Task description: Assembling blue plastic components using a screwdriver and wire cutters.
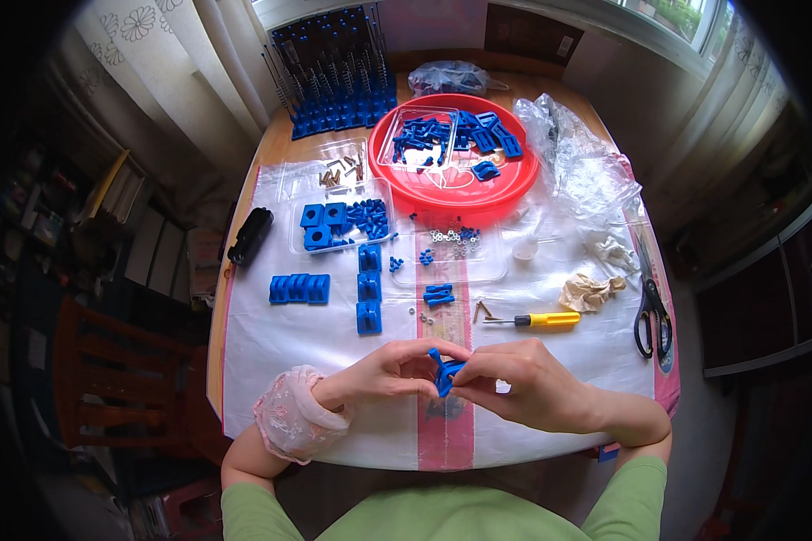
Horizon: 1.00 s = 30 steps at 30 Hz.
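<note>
Between my two hands, above the near middle of the table, is a small blue plastic part (443, 371) with a short stem sticking up. My left hand (395, 368) pinches it from the left with thumb and fingers. From the right, the thumb and fingers of my right hand (528, 383) close on the same part and cover some of it. Just beyond my hands lie a yellow-handled screwdriver (553, 319), a pair of brass-coloured screws (484, 311) and several slim blue pieces (438, 295). Blue bracket-like blocks (369, 317) form a column to the left.
A red basin (456, 200) holding blue parts stands at the back, beside crumpled clear plastic (573, 153). Clear trays (392, 212) hold blue pieces and small hardware. Black scissors (651, 317) lie at the right edge, a black case (250, 236) at the left, crumpled brown paper (590, 293) between.
</note>
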Each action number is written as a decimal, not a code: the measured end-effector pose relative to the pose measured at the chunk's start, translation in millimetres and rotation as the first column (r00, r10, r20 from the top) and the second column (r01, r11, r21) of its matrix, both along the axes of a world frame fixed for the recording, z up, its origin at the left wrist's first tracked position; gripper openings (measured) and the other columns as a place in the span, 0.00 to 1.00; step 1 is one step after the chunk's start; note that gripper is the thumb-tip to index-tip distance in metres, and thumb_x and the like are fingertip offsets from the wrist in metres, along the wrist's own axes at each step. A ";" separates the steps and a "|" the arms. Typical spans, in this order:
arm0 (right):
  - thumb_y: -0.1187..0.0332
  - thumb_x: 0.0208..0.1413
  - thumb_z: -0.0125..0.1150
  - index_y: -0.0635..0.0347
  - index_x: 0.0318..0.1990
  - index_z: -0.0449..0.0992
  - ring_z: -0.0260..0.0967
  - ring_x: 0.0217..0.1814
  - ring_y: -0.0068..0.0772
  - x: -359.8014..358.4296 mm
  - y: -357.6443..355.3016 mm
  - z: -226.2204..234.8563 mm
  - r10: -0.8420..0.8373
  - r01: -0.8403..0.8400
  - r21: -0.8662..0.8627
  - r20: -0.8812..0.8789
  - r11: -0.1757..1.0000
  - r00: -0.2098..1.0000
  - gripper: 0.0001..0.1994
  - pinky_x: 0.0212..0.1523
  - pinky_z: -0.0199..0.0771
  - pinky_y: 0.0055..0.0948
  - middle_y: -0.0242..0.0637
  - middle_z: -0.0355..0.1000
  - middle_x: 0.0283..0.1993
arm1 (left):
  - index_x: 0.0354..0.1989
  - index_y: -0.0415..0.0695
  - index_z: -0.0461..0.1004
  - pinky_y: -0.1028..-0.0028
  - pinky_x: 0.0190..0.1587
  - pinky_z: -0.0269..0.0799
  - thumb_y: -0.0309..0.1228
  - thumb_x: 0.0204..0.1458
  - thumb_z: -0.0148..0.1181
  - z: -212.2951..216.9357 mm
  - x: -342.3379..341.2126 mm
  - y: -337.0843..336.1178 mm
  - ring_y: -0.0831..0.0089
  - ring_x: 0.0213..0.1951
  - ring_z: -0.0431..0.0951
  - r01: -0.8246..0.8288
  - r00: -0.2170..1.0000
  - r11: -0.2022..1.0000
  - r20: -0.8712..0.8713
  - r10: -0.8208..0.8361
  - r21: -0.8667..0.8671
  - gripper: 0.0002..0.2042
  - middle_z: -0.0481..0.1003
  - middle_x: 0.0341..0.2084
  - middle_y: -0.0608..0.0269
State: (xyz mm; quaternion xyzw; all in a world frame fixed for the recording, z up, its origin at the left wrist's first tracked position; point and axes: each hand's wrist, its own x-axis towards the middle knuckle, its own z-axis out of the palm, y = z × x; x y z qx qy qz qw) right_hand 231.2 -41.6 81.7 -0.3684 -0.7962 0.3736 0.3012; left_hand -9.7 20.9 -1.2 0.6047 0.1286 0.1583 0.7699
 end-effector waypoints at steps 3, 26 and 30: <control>0.74 0.53 0.69 0.62 0.35 0.78 0.78 0.32 0.43 -0.5 1.6 -3.3 0.002 -0.002 -0.005 0.021 1.000 1.000 0.05 0.33 0.76 0.38 0.41 0.78 0.31 | 0.67 0.35 0.64 0.68 0.54 0.79 0.24 0.56 0.68 -0.4 -0.2 -0.3 0.71 0.54 0.77 -0.008 1.000 1.000 -0.002 0.008 0.018 0.30 0.70 0.60 0.55; 0.71 0.55 0.68 0.62 0.33 0.77 0.75 0.27 0.42 2.8 5.6 -55.4 -0.189 0.174 0.111 0.139 0.978 0.972 0.06 0.30 0.74 0.38 0.40 0.75 0.26 | 0.50 0.38 0.73 0.72 0.55 0.79 0.18 0.64 0.54 -9.7 7.4 -6.6 0.72 0.53 0.79 -0.290 0.939 0.924 -0.110 0.325 0.248 0.08 0.73 0.59 0.52; 0.70 0.56 0.67 0.60 0.32 0.74 0.73 0.27 0.40 2.6 4.3 -66.2 -0.208 0.162 0.286 0.141 0.945 0.968 0.07 0.29 0.73 0.38 0.38 0.72 0.26 | 0.48 0.38 0.72 0.73 0.54 0.80 0.17 0.64 0.53 -9.7 8.9 -8.7 0.72 0.53 0.79 -0.321 0.935 0.927 -0.094 0.343 0.195 0.07 0.73 0.59 0.51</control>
